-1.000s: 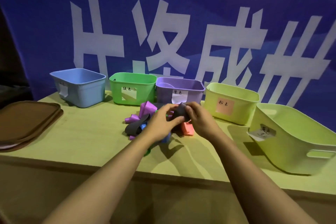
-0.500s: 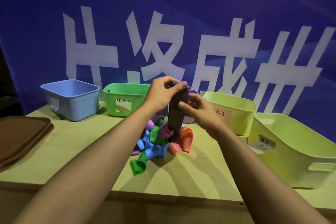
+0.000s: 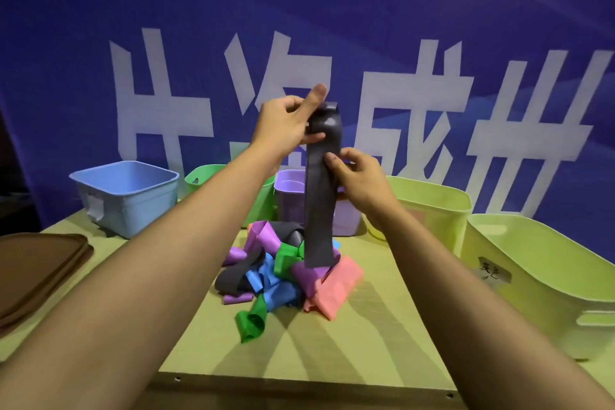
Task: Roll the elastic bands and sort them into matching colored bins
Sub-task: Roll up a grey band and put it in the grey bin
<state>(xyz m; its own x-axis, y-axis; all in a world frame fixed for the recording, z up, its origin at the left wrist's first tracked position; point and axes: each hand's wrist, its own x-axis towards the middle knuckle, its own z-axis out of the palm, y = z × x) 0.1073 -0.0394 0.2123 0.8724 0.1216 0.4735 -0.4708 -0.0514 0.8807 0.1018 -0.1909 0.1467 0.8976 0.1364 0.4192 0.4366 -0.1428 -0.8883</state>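
A dark grey elastic band point(image 3: 320, 206) hangs straight down above the table. My left hand point(image 3: 287, 126) pinches its top end, which is curled over. My right hand point(image 3: 357, 173) pinches the band a little lower, on its right edge. Below lies a pile of loose bands point(image 3: 283, 271) in purple, blue, green, pink and dark grey. Behind the pile stand a blue bin point(image 3: 128, 196), a green bin point(image 3: 199, 176) partly hidden by my left arm, a purple bin point(image 3: 289, 190), and two yellow-green bins point(image 3: 436, 206) point(image 3: 545, 280).
The yellow-green table point(image 3: 366, 336) ends in a near edge at the bottom of the view. A brown tray point(image 3: 36, 270) lies at the far left. A blue banner with large white characters point(image 3: 399, 43) forms the backdrop.
Both hands have lifted the dark grey band from the pile to well above the table. It now hangs unrolled at full length, and my hands have moved apart along it.
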